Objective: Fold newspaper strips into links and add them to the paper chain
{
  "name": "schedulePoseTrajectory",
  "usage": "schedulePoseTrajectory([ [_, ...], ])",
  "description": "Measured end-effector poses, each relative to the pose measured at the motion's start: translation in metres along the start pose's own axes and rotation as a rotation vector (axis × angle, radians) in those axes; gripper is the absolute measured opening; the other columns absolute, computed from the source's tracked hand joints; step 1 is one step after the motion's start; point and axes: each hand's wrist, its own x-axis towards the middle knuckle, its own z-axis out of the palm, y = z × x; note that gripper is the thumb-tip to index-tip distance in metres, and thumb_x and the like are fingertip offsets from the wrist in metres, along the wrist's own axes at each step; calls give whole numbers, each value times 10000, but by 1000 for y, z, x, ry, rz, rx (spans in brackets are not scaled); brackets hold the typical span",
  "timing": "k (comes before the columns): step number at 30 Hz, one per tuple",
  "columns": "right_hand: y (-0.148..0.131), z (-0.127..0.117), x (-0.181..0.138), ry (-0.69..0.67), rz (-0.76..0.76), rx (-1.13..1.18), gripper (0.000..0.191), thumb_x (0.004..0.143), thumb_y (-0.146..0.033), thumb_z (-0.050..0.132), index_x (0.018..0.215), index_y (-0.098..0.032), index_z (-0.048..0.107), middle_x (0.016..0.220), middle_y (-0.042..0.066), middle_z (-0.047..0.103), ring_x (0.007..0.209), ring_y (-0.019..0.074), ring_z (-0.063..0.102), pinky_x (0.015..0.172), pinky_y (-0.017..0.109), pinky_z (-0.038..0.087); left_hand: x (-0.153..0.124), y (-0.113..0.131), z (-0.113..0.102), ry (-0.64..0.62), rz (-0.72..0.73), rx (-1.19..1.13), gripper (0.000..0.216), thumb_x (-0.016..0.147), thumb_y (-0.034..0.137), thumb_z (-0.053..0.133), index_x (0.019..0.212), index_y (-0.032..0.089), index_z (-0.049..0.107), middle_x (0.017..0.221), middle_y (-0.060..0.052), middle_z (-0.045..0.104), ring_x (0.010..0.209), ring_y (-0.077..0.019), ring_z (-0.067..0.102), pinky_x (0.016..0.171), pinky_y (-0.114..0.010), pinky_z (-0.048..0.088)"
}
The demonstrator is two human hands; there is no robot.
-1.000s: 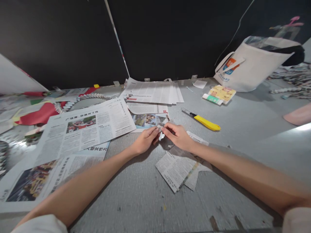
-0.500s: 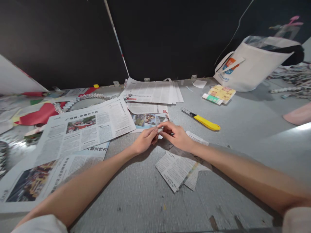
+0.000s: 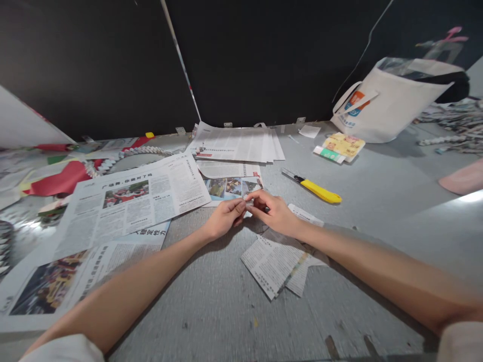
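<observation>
left hand (image 3: pixel 227 218): frame centre; grip pinched closed on a small pale paper piece (image 3: pixel 249 203).
right hand (image 3: pixel 278 216): just right of centre; thumb and forefinger curled at the same piece; cannot tell whether they grasp it.
paper piece: between both hands, mostly hidden.
rectangular newsprint cuttings (image 3: pixel 269 261): below right hand, overlapping on grey surface (image 3: pixel 204 311).
yellow-handled utility knife (image 3: pixel 320 190): right of centre, blade out.

Right fingers (image 3: pixel 260 194) now arched further apart; small paper piece (image 3: pixel 249 203) showing less beneath them.
</observation>
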Motion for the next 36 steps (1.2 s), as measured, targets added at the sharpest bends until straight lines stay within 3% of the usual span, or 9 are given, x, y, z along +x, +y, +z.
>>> schedulePoseTrajectory([
  [8,2,2,-4,-48,-59,-50,251,1065,-432,616,1232,-245,604,723,-52,595,623,142,568,623,273,442,-1,-6,-3,-8,20,48,622,969,741,531,694,184,551,542,32,414,510,-108,351,504,-270,243],
  [19,4,2,-1,3,-17,-32,302,1063,-497,612,1201,-228,613,723,-39,643,632,144,580,628,272,439,-3,3,0,21,-19,10,665,958,793,518,683,188,556,506,22,464,474,-113,399,514,-285,297],
  [26,4,1,-2,19,20,-31,326,1056,-524,620,1188,-227,641,702,-39,649,609,139,567,606,270,426,-2,4,1,13,-37,-7,631,1006,717,490,648,198,519,523,14,470,507,-123,394,533,-291,300],
  [36,1,1,0,55,43,-34,332,1061,-545,599,1137,-224,640,715,-31,656,621,145,589,623,287,442,1,3,6,74,-18,68,574,1064,680,378,756,213,506,552,30,491,540,-134,435,588,-288,361],
])
